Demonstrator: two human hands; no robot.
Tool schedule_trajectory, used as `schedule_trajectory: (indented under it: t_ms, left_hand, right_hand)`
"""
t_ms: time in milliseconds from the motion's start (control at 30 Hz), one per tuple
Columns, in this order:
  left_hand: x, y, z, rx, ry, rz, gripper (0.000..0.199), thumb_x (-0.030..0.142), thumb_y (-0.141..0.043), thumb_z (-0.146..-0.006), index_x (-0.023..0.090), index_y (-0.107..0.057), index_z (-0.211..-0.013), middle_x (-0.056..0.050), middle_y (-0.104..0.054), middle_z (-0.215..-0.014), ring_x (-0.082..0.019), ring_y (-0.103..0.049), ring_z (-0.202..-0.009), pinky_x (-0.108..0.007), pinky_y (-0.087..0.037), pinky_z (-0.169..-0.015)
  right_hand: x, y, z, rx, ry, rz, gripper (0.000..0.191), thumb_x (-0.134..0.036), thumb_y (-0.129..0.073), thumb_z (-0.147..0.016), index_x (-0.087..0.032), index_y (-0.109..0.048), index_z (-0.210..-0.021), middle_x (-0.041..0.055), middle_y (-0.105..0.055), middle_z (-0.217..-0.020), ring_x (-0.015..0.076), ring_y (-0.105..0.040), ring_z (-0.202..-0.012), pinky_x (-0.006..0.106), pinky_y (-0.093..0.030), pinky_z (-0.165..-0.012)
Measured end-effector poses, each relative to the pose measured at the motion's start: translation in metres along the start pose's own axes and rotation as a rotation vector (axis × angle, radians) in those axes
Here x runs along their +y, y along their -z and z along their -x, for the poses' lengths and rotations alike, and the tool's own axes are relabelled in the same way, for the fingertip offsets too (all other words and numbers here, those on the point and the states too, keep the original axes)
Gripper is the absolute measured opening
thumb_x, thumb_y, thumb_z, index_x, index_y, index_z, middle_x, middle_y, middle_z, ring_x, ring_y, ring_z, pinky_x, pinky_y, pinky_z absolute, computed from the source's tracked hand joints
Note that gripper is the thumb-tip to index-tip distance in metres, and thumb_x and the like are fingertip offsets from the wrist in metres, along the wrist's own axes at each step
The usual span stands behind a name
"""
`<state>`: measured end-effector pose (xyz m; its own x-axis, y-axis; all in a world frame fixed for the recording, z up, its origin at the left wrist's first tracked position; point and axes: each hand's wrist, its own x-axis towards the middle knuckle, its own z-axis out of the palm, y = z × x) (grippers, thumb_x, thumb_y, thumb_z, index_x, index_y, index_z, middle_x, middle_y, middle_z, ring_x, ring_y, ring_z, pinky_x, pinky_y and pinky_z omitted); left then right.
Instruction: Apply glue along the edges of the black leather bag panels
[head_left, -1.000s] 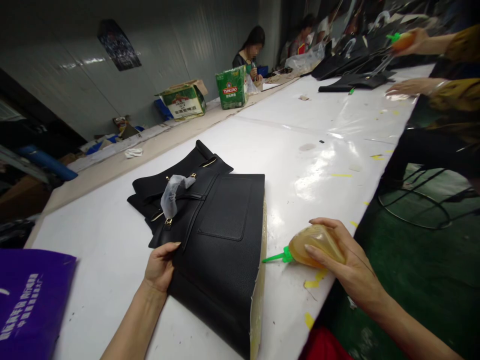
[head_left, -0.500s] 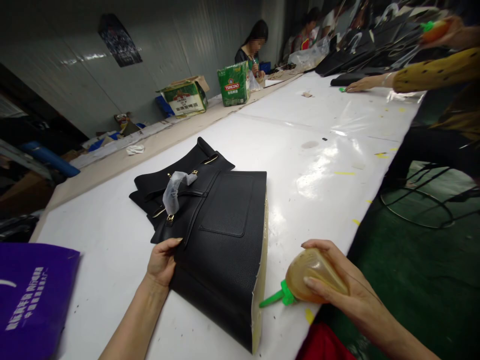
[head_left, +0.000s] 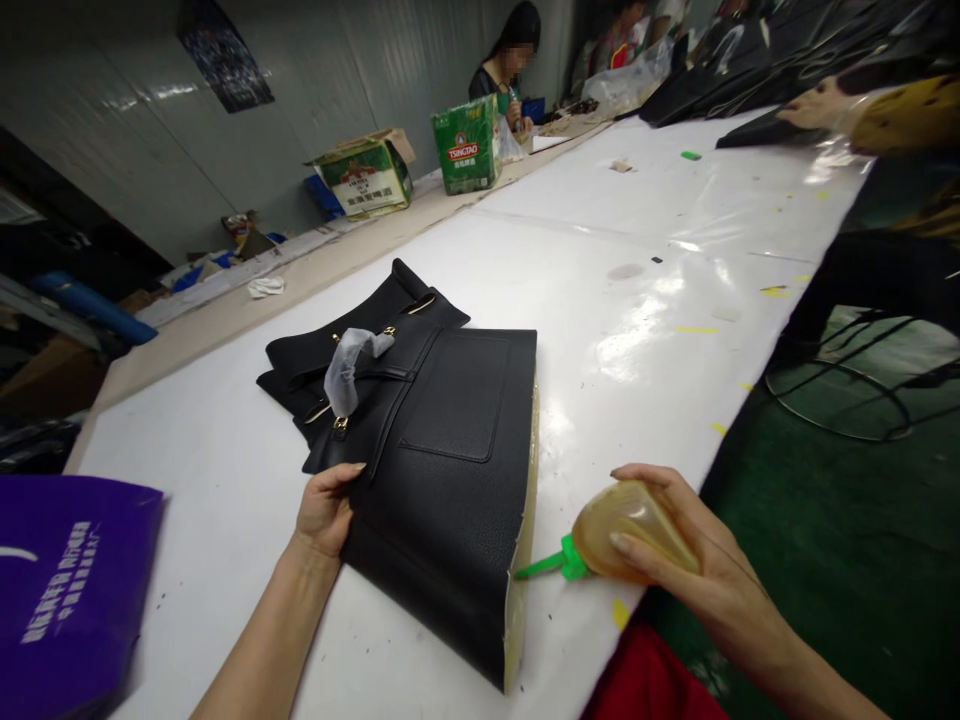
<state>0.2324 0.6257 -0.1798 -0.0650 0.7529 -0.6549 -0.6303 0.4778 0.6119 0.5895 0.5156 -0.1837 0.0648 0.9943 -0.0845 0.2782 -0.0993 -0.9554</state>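
A black leather bag panel [head_left: 450,500] with a stitched pocket lies on the white tabletop, its pale right edge facing me. My left hand [head_left: 326,510] grips the panel's left side, thumb on top and the other fingers hidden underneath. In my right hand [head_left: 675,540] is a squeeze bottle [head_left: 619,530] of amber liquid, held on its side. Its green nozzle [head_left: 544,566] points left, the tip at the panel's pale edge. A handle wrapped in white film [head_left: 345,375] and gold fittings sit on the panel's far part. More black bag pieces [head_left: 337,325] lie beneath and beyond it.
A purple bag [head_left: 71,590] stands at the left. Two beer cartons, one green [head_left: 465,150] and one open [head_left: 367,180], stand along the far side. A co-worker's yellow sleeve [head_left: 900,115] reaches in at right. A stool [head_left: 836,400] stands beyond the table edge.
The nozzle tip has moved a little farther up along the panel's pale edge. My left hand keeps its hold. The co-worker's hand has shifted right, leaving a green piece on the table.
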Motion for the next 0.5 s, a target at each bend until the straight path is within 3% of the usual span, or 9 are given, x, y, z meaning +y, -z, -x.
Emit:
schedule_trajectory:
  t_ms: [67, 233, 400, 500]
  left_hand:
    - [0.000, 0.000, 0.000, 0.006, -0.008, -0.001, 0.030, 0.000, -0.047, -0.067, 0.010, -0.074, -0.060, -0.012, -0.074, -0.059, -0.032, -0.073, -0.076, -0.045, -0.058, -0.083]
    - [0.000, 0.000, -0.001, 0.016, -0.030, 0.003, 0.031, -0.002, -0.046, -0.068, 0.008, -0.072, -0.055, -0.013, -0.072, -0.055, -0.028, -0.073, -0.060, -0.040, -0.060, -0.078]
    - [0.000, -0.003, 0.002, 0.019, -0.019, -0.004, 0.031, -0.002, -0.045, -0.067, 0.009, -0.072, -0.056, -0.013, -0.073, -0.056, -0.030, -0.073, -0.066, -0.043, -0.059, -0.080]
    - [0.001, -0.002, 0.003, 0.022, -0.012, 0.002, 0.031, -0.002, -0.046, -0.066, 0.010, -0.072, -0.055, -0.011, -0.072, -0.055, -0.029, -0.073, -0.066, -0.042, -0.059, -0.081]
  right_hand:
    - [-0.001, -0.001, 0.000, 0.027, 0.003, 0.008, 0.042, -0.047, -0.063, -0.082, -0.029, -0.049, -0.116, 0.0019, -0.059, -0.105, 0.0214, -0.060, -0.088, 0.026, -0.050, -0.073]
    - [-0.001, -0.003, 0.002, -0.172, -0.033, -0.077, 0.043, -0.046, -0.061, -0.083, -0.029, -0.045, -0.119, 0.0013, -0.059, -0.092, 0.0207, -0.060, -0.079, 0.027, -0.051, -0.068]
    - [0.004, 0.008, -0.015, 0.070, 0.061, 0.063, 0.040, -0.047, -0.061, -0.084, -0.029, -0.047, -0.117, 0.0028, -0.056, -0.113, 0.0223, -0.058, -0.094, 0.029, -0.048, -0.079]
    - [0.003, 0.010, -0.019, 0.093, 0.090, 0.084, 0.040, -0.045, -0.062, -0.084, -0.029, -0.046, -0.118, 0.0028, -0.055, -0.116, 0.0231, -0.057, -0.099, 0.027, -0.048, -0.079]
